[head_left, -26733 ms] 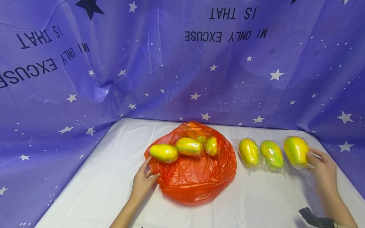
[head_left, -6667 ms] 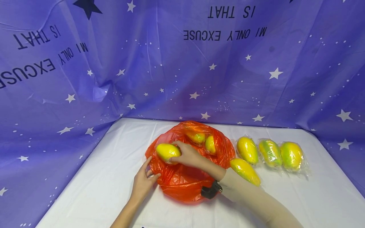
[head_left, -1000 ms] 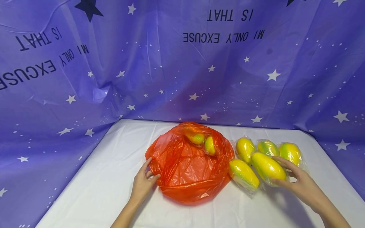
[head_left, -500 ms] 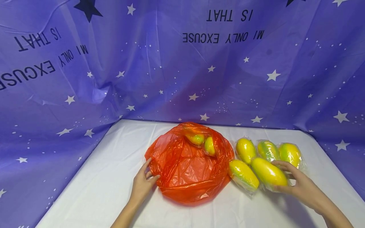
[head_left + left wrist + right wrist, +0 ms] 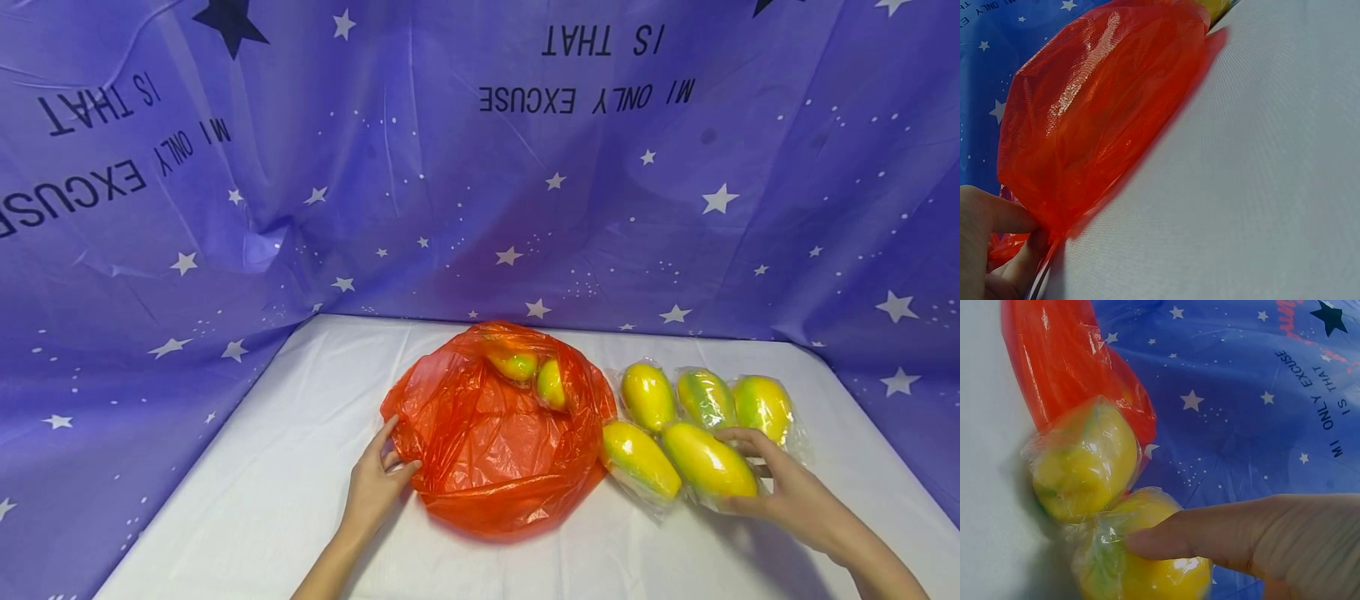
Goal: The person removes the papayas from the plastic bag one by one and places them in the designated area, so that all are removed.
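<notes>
My left hand [image 5: 377, 482] pinches the left rim of a red plastic bag [image 5: 498, 510] that lies wide-mouthed on the table; in the left wrist view, thumb and finger nip the gathered film. Inside the bag are two yellow-green mangoes, one [image 5: 551, 385] at its right side and another [image 5: 516, 365] at the back. To the right, my right hand [image 5: 791, 487] grips the right end of a clear-wrapped mango [image 5: 708, 460] down among the others. The right wrist view shows my thumb [image 5: 1172, 536] across its wrapper. Just left of it lies another wrapped mango [image 5: 640, 458], against the bag's edge.
Behind the held mango stands a row of three wrapped mangoes: left [image 5: 647, 397], middle [image 5: 707, 398] and right [image 5: 761, 406]. A white cloth covers the table [image 5: 285, 467]. A purple star-printed curtain [image 5: 450, 208] closes off the back and sides.
Over the last second my right hand lowers the mango slightly toward me, beside the others. Compared with 26.7 s ago, fewer mangoes show in the bag and more lie outside. My left hand stays put.
</notes>
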`<act>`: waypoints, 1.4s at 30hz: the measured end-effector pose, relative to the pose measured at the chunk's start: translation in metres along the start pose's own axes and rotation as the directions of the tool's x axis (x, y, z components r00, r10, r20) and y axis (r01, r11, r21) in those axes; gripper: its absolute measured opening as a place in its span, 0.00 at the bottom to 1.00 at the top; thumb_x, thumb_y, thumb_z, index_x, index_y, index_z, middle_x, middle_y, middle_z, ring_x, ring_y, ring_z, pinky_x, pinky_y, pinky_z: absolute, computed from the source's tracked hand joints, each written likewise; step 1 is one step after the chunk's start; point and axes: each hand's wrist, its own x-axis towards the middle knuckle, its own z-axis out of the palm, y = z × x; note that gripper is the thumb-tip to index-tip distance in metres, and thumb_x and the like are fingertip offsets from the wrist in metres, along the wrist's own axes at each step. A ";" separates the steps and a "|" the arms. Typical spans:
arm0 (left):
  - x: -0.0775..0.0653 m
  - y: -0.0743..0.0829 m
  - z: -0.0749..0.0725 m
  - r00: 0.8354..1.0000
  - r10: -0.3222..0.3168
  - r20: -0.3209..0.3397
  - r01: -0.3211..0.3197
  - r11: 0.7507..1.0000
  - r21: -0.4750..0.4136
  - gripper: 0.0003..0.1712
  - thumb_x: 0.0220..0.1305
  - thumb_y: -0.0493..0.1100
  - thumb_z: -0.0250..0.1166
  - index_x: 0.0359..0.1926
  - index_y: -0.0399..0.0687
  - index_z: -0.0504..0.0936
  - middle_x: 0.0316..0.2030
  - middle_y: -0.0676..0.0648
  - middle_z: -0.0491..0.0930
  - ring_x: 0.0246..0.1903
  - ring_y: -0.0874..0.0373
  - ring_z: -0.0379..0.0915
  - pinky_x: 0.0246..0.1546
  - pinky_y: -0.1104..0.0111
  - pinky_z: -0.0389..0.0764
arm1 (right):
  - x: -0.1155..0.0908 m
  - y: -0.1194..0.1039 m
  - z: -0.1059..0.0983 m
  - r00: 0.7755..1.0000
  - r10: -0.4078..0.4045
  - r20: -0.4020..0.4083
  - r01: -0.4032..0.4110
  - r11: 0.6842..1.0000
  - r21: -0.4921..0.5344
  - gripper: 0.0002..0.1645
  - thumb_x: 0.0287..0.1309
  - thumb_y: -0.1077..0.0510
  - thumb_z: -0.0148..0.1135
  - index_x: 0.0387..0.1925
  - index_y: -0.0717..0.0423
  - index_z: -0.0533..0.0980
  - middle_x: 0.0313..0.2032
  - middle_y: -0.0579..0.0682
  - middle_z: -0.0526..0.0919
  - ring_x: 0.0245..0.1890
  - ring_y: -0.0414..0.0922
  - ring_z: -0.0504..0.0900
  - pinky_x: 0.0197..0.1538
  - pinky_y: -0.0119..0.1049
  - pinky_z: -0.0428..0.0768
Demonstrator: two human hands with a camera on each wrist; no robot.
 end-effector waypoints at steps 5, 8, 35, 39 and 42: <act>0.000 0.000 0.000 1.000 -0.002 -0.001 0.002 1.000 0.001 0.46 0.53 0.26 0.68 0.72 0.42 0.59 0.62 0.31 0.68 0.46 0.45 0.80 0.39 0.73 0.80 | -0.001 0.002 0.001 1.000 -0.006 0.021 0.007 1.000 -0.011 0.45 0.44 0.59 0.76 0.62 0.58 0.62 0.57 0.73 0.68 0.49 0.71 0.72 0.37 0.62 0.76; 0.000 0.000 0.000 1.000 0.009 -0.003 -0.009 1.000 0.007 0.46 0.53 0.26 0.68 0.72 0.40 0.60 0.61 0.30 0.69 0.46 0.44 0.80 0.39 0.72 0.81 | -0.001 0.002 0.003 0.999 -0.021 0.030 0.022 1.000 -0.021 0.45 0.44 0.58 0.76 0.62 0.56 0.63 0.58 0.72 0.68 0.50 0.70 0.72 0.37 0.63 0.76; 0.000 -0.001 0.000 1.000 0.000 0.000 0.000 1.000 0.010 0.45 0.53 0.26 0.68 0.72 0.40 0.60 0.56 0.29 0.74 0.45 0.45 0.81 0.38 0.73 0.80 | 0.006 0.000 0.017 0.994 -0.095 -0.060 0.090 0.992 -0.083 0.38 0.54 0.59 0.70 0.63 0.64 0.64 0.54 0.71 0.73 0.47 0.68 0.76 0.40 0.57 0.80; 0.000 0.000 -0.001 1.000 0.002 0.012 -0.002 1.000 -0.013 0.45 0.54 0.27 0.67 0.72 0.39 0.59 0.52 0.28 0.76 0.45 0.44 0.81 0.38 0.74 0.80 | 0.008 -0.003 0.015 0.984 -0.129 -0.119 0.117 0.988 -0.105 0.36 0.52 0.61 0.71 0.61 0.66 0.67 0.54 0.69 0.74 0.49 0.67 0.75 0.39 0.44 0.82; -0.001 0.002 0.000 1.000 0.003 0.020 -0.003 0.999 -0.037 0.45 0.55 0.27 0.67 0.72 0.37 0.58 0.54 0.27 0.74 0.46 0.43 0.80 0.37 0.74 0.80 | 0.008 -0.006 0.011 0.983 -0.114 -0.145 0.098 0.989 -0.114 0.36 0.54 0.59 0.70 0.61 0.66 0.67 0.55 0.67 0.73 0.50 0.67 0.73 0.39 0.38 0.81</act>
